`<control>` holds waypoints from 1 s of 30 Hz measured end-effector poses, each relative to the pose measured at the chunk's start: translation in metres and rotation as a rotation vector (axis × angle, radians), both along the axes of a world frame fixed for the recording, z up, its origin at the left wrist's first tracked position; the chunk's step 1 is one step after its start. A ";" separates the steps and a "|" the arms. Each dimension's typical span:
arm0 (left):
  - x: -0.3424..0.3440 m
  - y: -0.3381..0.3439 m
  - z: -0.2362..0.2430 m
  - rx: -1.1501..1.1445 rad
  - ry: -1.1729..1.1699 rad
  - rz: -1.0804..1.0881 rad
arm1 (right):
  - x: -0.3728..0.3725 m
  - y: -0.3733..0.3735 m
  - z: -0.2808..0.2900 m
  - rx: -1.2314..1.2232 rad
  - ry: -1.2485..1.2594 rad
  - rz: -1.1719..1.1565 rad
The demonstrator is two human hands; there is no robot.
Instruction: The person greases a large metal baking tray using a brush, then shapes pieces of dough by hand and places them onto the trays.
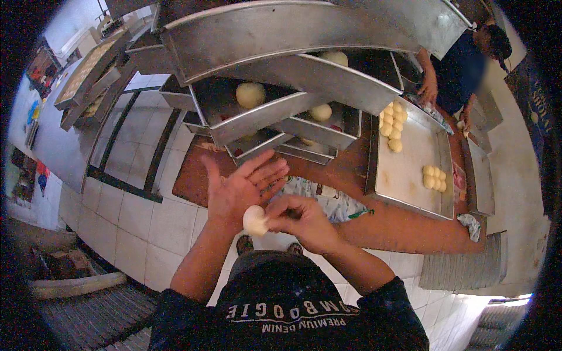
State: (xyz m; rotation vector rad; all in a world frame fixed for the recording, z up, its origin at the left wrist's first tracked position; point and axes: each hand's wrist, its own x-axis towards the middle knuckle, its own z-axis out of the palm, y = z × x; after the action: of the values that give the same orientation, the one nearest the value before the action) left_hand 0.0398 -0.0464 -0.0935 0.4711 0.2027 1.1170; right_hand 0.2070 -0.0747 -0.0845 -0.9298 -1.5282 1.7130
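Nearest, the right hand (pixel 298 217) pinches a small dough ball (pixel 254 220) against the heel of the left hand (pixel 243 188), whose fingers are spread wide; beyond lies the brown bench (pixel 386 225); to the far right a metal tray (pixel 407 169) carries dough balls; another person (pixel 462 67) works farther off.

White tiled floor (pixel 134 216) beneath a brown wooden table (pixel 404 225).
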 end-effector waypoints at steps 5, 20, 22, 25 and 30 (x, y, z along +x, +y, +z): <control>0.027 -0.039 -0.013 0.247 0.609 0.283 | -0.003 0.000 -0.012 -0.472 0.568 -0.093; 0.012 -0.019 -0.024 0.588 1.411 0.801 | -0.011 0.022 0.035 1.201 -0.422 0.135; 0.011 -0.014 -0.029 0.761 1.499 0.736 | -0.004 0.032 0.032 1.176 -0.388 0.234; 0.007 -0.011 -0.018 0.802 1.560 0.608 | 0.016 0.044 0.071 0.878 -0.517 0.455; -0.055 -0.008 -0.043 0.525 1.623 0.526 | 0.065 0.076 0.221 0.842 -0.322 0.684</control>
State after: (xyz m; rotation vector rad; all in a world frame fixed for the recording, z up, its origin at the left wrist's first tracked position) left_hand -0.0151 -0.0549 -0.1368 1.8145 1.5292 1.0256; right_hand 0.2720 0.0016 0.1366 -0.2344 -2.6880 1.0864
